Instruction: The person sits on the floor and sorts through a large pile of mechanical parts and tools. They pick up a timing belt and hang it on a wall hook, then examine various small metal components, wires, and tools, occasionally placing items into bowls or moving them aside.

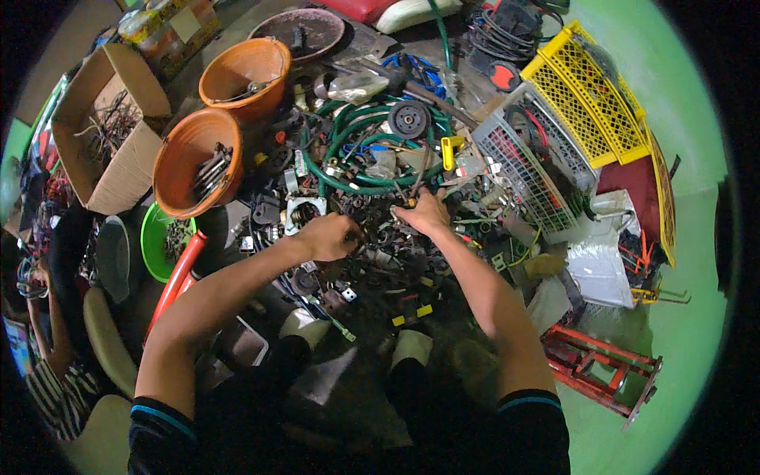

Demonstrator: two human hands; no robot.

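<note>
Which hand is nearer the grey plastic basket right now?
Right. The right hand is in the scrap pile just left of the grey basket; the left hand is farther left, beyond the right hand.

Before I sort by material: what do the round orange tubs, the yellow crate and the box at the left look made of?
Orange tubs: likely plastic, smooth with a dull sheen. Yellow crate: moulded plastic, by its even lattice walls. Box: brown corrugated cardboard, matte, with folded flaps.
</note>
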